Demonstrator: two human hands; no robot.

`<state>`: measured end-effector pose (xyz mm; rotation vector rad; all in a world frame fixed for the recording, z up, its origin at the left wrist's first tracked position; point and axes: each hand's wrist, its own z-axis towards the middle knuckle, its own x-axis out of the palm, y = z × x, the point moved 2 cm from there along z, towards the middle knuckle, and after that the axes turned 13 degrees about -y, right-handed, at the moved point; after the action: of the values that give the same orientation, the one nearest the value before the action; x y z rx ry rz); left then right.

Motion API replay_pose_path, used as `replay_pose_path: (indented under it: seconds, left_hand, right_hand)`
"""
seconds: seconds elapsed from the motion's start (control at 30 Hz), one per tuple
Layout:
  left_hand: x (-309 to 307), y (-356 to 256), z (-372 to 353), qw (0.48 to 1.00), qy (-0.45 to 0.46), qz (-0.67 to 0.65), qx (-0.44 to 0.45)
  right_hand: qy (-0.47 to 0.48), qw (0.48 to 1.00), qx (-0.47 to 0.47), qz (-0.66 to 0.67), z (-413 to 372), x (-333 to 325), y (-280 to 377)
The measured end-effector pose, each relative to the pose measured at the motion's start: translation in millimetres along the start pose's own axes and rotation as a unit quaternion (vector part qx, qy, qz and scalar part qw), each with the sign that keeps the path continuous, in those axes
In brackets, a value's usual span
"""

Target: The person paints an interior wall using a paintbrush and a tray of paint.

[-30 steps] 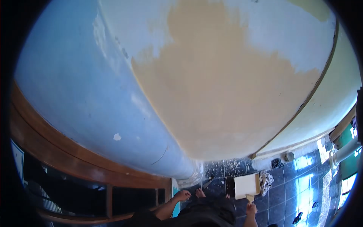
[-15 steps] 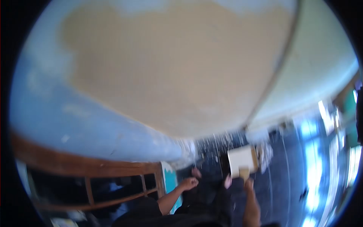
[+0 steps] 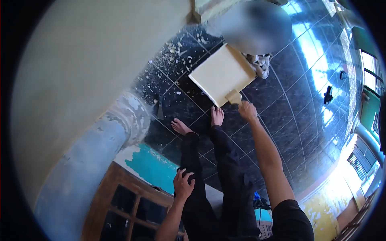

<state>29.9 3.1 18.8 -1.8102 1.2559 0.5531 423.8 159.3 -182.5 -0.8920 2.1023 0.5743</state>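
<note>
My right hand [image 3: 247, 111] grips the handle of a wide paintbrush [image 3: 233, 97], its bristles coated in cream paint. The brush head overlaps the near corner of a paint tray [image 3: 247, 69], which lies on the dark tiled floor just beyond my bare feet and has cream inside. My left hand [image 3: 183, 184] hangs over my left trouser leg, fingers spread and holding nothing.
Paint flakes litter the floor [image 3: 177, 52] along the wall [image 3: 72, 72]. A scraper [image 3: 160, 111] lies left of my feet. A crumpled rag [image 3: 262, 64] sits beside the tray, under a blurred patch. A peeling column [image 3: 104, 136] and wooden-framed panes [image 3: 120, 197] stand at left.
My view has swung down from the patched wall to the floor. The brush remains in my right hand at the tray's near edge. My left hand's fingers have spread from a loose curl.
</note>
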Motion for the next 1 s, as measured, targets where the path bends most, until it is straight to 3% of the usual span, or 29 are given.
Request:
replay_pose_path:
  seconds: [0.17,0.43,0.67,0.77,0.83,1.0]
  left_hand:
    - [17.1,-7.4,23.8,0.997,0.007,0.009,-0.077]
    - [10.5,-8.3,39.1,0.997,-0.021,0.013,-0.074]
    - [10.3,-2.6,41.7,0.996,-0.026,0.001,-0.091]
    - [12.0,0.3,40.2,0.995,-0.020,-0.003,-0.100]
    - [11.7,0.9,39.9,0.995,-0.023,0.003,-0.100]
    - [13.3,1.9,37.1,0.994,-0.019,-0.001,-0.104]
  right_hand:
    - [-0.015,0.998,0.045,-0.035,57.1,65.2,6.6]
    - [-0.026,0.996,0.065,-0.054,60.7,74.3,10.2]
    - [-0.053,0.997,0.019,0.058,34.0,66.8,-21.4]
    - [-0.071,0.997,0.010,0.000,22.0,71.8,-40.6]
    - [-0.175,0.981,-0.064,-0.047,14.1,71.4,-45.8]
    - [-0.114,0.987,-0.063,-0.089,6.4,67.0,-53.6]
